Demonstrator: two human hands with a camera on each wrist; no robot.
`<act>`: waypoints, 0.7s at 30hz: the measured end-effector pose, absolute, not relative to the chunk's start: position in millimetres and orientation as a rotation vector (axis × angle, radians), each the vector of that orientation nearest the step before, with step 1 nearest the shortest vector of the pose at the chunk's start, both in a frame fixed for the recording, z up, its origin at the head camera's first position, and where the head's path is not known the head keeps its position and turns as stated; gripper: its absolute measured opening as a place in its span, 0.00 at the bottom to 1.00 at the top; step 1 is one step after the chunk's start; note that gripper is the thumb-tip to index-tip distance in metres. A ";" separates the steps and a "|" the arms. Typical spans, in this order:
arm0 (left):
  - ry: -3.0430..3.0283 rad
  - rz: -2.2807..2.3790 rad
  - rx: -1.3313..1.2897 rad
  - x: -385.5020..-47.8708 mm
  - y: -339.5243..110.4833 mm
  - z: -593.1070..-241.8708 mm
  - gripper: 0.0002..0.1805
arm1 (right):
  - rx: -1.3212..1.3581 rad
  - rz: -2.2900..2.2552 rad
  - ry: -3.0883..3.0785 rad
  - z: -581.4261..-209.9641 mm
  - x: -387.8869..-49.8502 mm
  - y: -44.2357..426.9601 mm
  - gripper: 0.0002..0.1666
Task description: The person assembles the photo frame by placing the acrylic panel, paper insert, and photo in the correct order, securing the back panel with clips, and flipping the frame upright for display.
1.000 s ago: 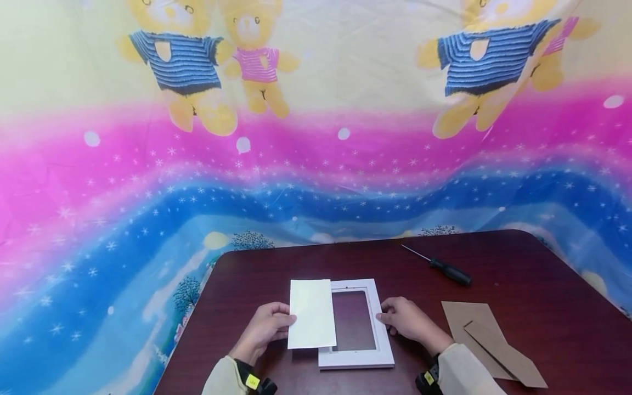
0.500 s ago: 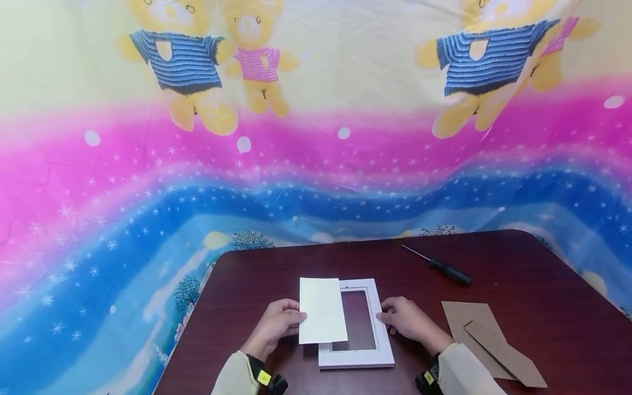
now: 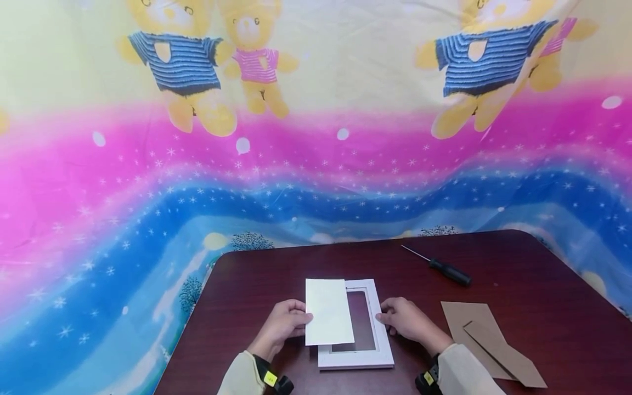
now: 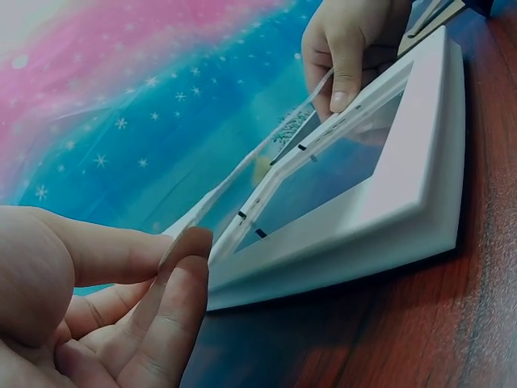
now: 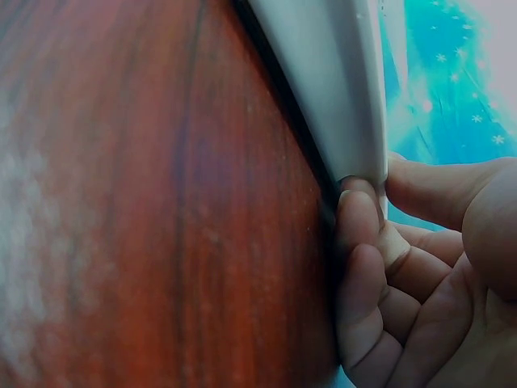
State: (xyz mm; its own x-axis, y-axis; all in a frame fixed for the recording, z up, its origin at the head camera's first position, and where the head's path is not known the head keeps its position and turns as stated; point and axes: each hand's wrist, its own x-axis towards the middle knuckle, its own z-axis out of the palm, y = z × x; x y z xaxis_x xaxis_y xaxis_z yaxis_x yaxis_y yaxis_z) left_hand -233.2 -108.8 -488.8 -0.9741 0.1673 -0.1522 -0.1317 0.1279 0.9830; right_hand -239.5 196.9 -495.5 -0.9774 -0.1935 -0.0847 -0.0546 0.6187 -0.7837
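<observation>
A white picture frame (image 3: 356,359) lies on the table with its inner ledge and small dark tabs facing up. Over its left part is a white rectangular sheet (image 3: 329,311), which my left hand (image 3: 282,325) pinches by its left edge between thumb and fingers. In the left wrist view the sheet (image 4: 250,158) appears edge-on, tilted above the frame (image 4: 420,153). My right hand (image 3: 407,321) grips the frame's right side, thumb on top and fingers curled beneath, as the right wrist view shows with the hand (image 5: 420,267) at the frame's edge (image 5: 347,105).
A black-handled screwdriver (image 3: 450,272) lies at the back right of the dark wooden table (image 3: 276,266). Brown backing board (image 3: 469,315) with a folded-out stand strip (image 3: 503,351) lies to the right of my right hand. A printed cloth (image 3: 316,181) hangs behind the table.
My left hand has moved rightward with the white sheet, so it now covers more of the frame's opening. The right hand and the frame stay in place.
</observation>
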 end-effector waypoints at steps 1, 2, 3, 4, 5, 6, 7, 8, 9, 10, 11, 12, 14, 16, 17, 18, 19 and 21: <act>2.175 1.938 0.034 -233.2 -108.2 -488.9 0.11 | -0.204 -1.290 2.680 -495.6 -239.6 196.8 0.15; 2.175 1.939 0.036 -233.4 -107.4 -489.3 0.11 | -0.204 -1.291 2.679 -495.8 -239.7 196.8 0.15; 2.169 1.943 0.036 -233.4 -106.5 -489.2 0.11 | -0.204 -1.291 2.679 -496.3 -240.0 196.8 0.15; 2.169 1.944 0.038 -233.4 -105.6 -489.2 0.11 | -0.203 -1.292 2.678 -496.6 -240.2 196.9 0.15; 2.167 1.945 0.036 -233.3 -104.8 -489.0 0.11 | -0.202 -1.292 2.678 -496.8 -240.3 197.0 0.15; 2.166 1.947 0.036 -233.3 -103.8 -489.1 0.11 | -0.203 -1.290 2.678 -497.0 -240.4 197.2 0.15; 2.163 1.949 0.033 -233.0 -102.9 -488.9 0.11 | -0.201 -1.287 2.679 -497.4 -240.5 197.4 0.15; 2.164 1.948 0.031 -232.9 -102.0 -488.9 0.11 | -0.203 -1.285 2.681 -497.6 -240.6 197.6 0.16; 2.162 1.949 0.027 -232.8 -101.1 -488.8 0.11 | -0.204 -1.283 2.682 -497.7 -240.5 197.8 0.16; 2.165 1.949 0.031 -232.8 -100.1 -489.2 0.11 | -0.209 -1.280 2.683 -497.9 -240.5 198.0 0.16; 2.164 1.949 0.029 -232.8 -99.1 -489.5 0.11 | -0.214 -1.282 2.682 -497.9 -240.4 198.2 0.16; 2.165 1.950 0.030 -232.9 -98.2 -490.0 0.11 | -0.219 -1.284 2.681 -498.1 -240.3 198.3 0.16; 2.167 1.948 0.032 -233.2 -96.1 -490.7 0.10 | -0.226 -1.294 2.674 -497.8 -240.0 198.3 0.16; 2.173 1.946 0.035 -233.5 -94.0 -491.0 0.10 | -0.236 -1.301 2.668 -497.4 -240.0 198.2 0.17; 2.173 1.944 0.031 -233.7 -92.9 -491.0 0.10 | -0.240 -1.304 2.665 -496.9 -240.0 198.2 0.17; 2.175 1.942 0.032 -233.9 -91.8 -491.2 0.10 | -0.247 -1.302 2.668 -496.6 -240.1 198.3 0.17; 2.176 1.941 0.033 -234.1 -90.8 -491.1 0.10 | -0.254 -1.299 2.669 -496.3 -240.2 198.3 0.17; 2.175 1.941 0.035 -234.5 -89.0 -491.7 0.09 | -0.260 -1.293 2.672 -496.3 -240.7 198.4 0.17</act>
State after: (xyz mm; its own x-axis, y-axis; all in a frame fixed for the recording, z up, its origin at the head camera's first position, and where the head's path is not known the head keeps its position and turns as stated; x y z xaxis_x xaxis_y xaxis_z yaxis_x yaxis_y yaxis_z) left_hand -234.5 -89.0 -491.7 -0.9743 0.1666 -0.1516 -0.1318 0.1243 0.9835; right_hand -240.7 198.4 -496.3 -0.9718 -0.2255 -0.0692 -0.0857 0.6110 -0.7870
